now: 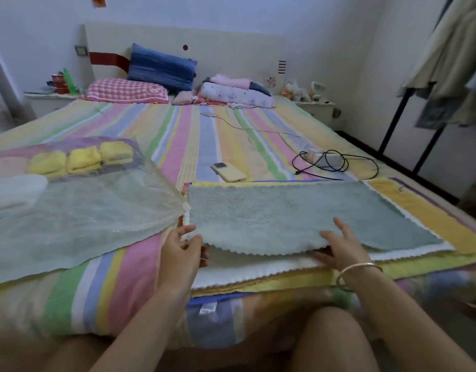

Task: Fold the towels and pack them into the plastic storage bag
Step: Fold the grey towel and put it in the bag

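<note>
Towel (298,210) edge held by left hand (182,251), right hand (341,248), tag (208,308) (print unreadable)

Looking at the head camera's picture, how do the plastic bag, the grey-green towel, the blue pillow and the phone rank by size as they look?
1. plastic bag
2. grey-green towel, not far behind
3. blue pillow, though it lies far back, so it looks smaller than it is
4. phone

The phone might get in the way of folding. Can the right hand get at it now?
Probably, once it lets go: the right hand grips the grey-green towel, and the phone lies uncovered past its far edge.
</note>
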A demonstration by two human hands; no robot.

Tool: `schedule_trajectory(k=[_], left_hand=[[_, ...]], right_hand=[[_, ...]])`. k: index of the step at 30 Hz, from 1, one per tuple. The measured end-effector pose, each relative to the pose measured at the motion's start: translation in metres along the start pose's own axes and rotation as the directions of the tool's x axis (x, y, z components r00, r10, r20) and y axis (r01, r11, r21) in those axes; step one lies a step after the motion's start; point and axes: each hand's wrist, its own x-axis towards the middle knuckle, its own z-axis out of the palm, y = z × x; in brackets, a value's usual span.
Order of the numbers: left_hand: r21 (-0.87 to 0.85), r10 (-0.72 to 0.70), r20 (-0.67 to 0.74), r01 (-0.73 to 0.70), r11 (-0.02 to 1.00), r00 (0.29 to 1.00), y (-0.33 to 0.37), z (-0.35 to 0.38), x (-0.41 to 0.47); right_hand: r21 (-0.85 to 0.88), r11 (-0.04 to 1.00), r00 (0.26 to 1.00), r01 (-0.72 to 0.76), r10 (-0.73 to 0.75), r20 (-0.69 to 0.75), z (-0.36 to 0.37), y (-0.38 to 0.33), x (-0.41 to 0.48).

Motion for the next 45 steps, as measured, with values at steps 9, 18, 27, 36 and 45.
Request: schedule_trajectory(k=[9, 18, 27, 36, 45], left_hand=[[0.062, 0.038, -0.061, -0.034, 0.998, 0.997, -0.011, 0.032, -0.008], [0.130, 0.046, 0.004, -0.046, 0.990, 0.999, -0.009, 0.031, -0.005], [0.263, -0.024, 0.124, -0.009, 0.965, 0.992, -0.015, 0.002, -0.002], [0.110, -0.259, 0.081, 0.249, 0.962, 0.963, -0.004, -0.012, -0.002], [0.218, -0.213, 0.172, 0.173, 0.960, 0.962, 0.003, -0.027, -0.008]], right_hand=[[-0.207, 0.970, 0.941, -0.125, 0.050, -0.334, -0.124, -0.007, 0.102], [-0.921, 0.285, 0.827, 0.267, -0.558, 0.067, -0.055, -0.009, 0.075], [-0.429, -0.222, 0.303, 0.875, -0.440, 0.846, 0.094, 0.053, -0.044], [-0.431, -0.118, 0.307, 0.895, -0.538, 0.785, 0.110, 0.066, -0.059], [-0.477, -0.161, 0.223, 0.864, -0.727, 0.650, 0.140, 0.076, -0.064]])
